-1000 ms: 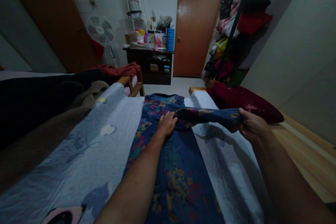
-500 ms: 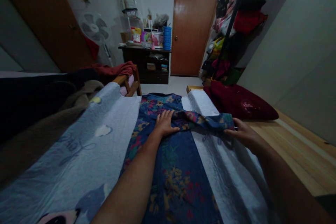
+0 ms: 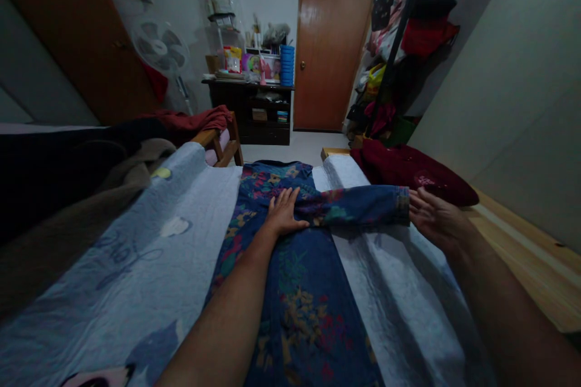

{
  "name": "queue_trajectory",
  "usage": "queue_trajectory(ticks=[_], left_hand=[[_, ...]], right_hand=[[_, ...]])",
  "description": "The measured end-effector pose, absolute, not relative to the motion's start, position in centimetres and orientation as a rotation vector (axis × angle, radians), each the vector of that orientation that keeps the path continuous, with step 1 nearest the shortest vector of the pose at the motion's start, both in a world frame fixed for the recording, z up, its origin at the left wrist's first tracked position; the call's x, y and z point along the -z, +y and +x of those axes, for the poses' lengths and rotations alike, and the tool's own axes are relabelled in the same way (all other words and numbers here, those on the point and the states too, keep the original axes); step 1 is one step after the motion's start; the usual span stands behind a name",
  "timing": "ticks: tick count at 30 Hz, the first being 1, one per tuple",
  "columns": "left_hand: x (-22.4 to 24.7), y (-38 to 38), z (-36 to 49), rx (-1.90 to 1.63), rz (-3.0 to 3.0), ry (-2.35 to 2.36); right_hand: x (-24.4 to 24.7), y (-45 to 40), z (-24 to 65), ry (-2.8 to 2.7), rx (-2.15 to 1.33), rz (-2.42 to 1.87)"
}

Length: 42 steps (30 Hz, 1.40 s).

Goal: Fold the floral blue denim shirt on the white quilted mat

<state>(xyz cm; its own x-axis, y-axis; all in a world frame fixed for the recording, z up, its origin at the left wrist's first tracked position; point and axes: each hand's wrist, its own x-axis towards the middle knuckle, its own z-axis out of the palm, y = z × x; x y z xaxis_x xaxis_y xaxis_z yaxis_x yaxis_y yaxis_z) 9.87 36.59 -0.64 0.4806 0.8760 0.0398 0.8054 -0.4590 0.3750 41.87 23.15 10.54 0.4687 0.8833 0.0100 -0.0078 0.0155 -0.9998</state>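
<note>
Left hand (image 3: 285, 213) spread, right hand (image 3: 436, 214) open beside a cuff (image 3: 402, 205), I'm facing pale-blue printed bedding (image 3: 200, 236) and a brown wooden door (image 3: 340, 42), touching a flat-lying dark-blue floral cloth garment (image 3: 304, 302).

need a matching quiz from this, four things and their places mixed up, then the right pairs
1. blue floral cloth garment
2. white pedestal fan
3. tall ribbed bright-blue object
4. dark red fabric bundle

A. on top of the dark wooden cabinet
B. near the right-hand wall
C. under the left hand
D. left of the cabinet

Pairs: 1-C, 2-D, 3-A, 4-B
</note>
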Motion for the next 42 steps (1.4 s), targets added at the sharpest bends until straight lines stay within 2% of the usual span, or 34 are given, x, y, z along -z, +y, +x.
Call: queue_trajectory(ticks=[3,7,12,15,17,20,23,26,30,33,37,42], left_hand=[[0.6,36.6,9.9,-0.349,2.412,1.414],[0.8,36.9,10.0,-0.38,2.392,1.417],[1.0,37.1,10.3,-0.446,2.263,1.563],[1.0,37.1,10.3,-0.419,2.268,1.593],[1.1,37.1,10.3,-0.376,2.329,1.581],[1.2,37.1,10.3,-0.335,2.393,1.547],[1.2,37.0,10.3,-0.399,2.394,1.521],[1.0,37.1,10.1,-0.646,2.363,1.527],[0.6,37.9,9.3,-0.889,2.16,1.627],[0.4,38.7,8.3,-0.847,2.039,1.557],[0.6,39.3,7.2,-0.774,2.032,1.446],[1.3,39.7,6.3,-0.761,1.981,1.247]], right_hand=[[-9.9,22.5,41.3,-0.847,-0.955,-1.455],[-9.4,22.6,40.7,-0.862,-0.939,-1.562],[-9.4,22.4,41.3,-0.863,-0.84,-1.518],[-8.7,21.8,42.2,-0.951,-0.743,-1.757],[-8.3,21.5,42.8,-1.139,-0.571,-2.063],[-8.8,22.0,42.8,-1.348,-0.078,-2.473],[-10.0,24.0,41.5,-1.527,0.267,-2.521],[-10.2,26.7,39.7,-1.815,0.191,-2.473],[-9.0,29.1,38.3,-1.968,0.032,-2.646],[-8.6,29.7,38.4,-1.979,-0.084,-2.716],[-9.6,30.0,39.7,-2.057,-0.14,-2.546],[-10.5,30.0,40.5,-1.906,0.084,-2.572]])
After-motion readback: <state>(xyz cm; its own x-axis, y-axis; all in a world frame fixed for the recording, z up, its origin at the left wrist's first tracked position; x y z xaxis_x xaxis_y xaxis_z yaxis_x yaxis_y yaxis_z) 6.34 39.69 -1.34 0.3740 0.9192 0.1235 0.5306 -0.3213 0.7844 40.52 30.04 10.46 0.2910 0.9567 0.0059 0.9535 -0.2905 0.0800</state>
